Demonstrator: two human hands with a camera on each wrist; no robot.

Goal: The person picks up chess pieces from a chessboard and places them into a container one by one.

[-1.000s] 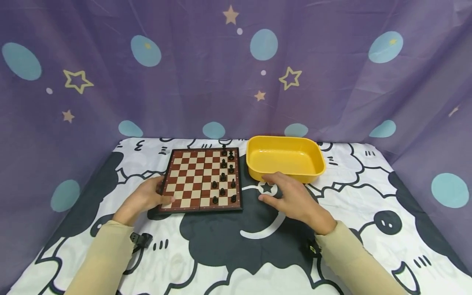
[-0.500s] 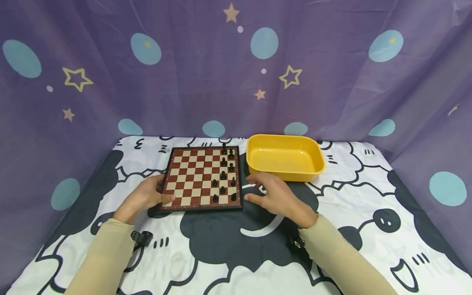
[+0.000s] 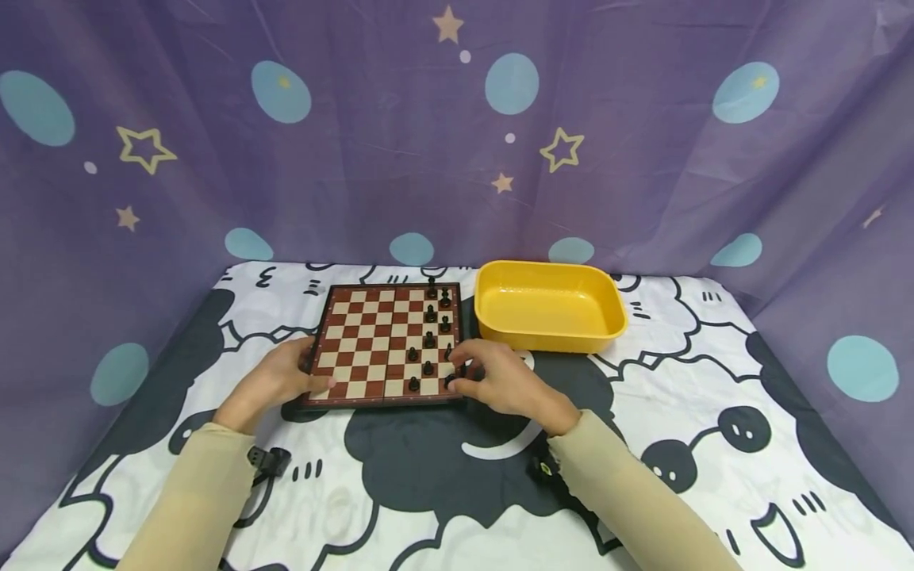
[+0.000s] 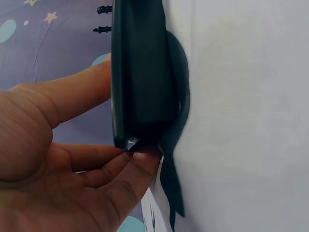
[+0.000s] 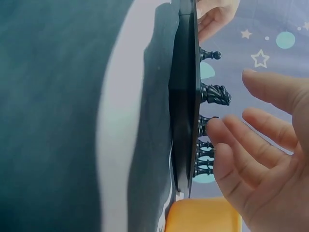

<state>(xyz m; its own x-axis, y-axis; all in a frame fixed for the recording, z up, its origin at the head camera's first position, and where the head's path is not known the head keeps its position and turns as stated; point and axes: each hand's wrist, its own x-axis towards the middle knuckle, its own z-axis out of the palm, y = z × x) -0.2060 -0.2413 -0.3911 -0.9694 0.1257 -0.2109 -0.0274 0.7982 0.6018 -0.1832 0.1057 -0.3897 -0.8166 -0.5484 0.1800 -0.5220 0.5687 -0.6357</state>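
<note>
A brown-and-cream chessboard (image 3: pixel 360 333) lies on the patterned cloth, its right side bearing several black chess pieces. My left hand (image 3: pixel 274 382) grips its near left edge, thumb over the top and fingers at the side, as the left wrist view shows close up. At the near right corner my right hand (image 3: pixel 507 382) has its thumb and fingers spread apart. In the right wrist view a black knight (image 5: pixel 216 94) stands level with the gap between that hand's thumb and fingers. A black pawn (image 5: pixel 211 54) stands beyond it, and fingertips overlap other pieces.
A yellow plastic tub (image 3: pixel 550 343) stands just right of the board, behind my right hand. The cloth (image 3: pixel 428 547) has a cartoon sheep print. A purple curtain (image 3: pixel 643 182) with stars and ovals hangs behind the table.
My right hand has moved left from in front of the yellow tub to the chess pieces at the board's near right corner. My left hand keeps its hold on the board.
</note>
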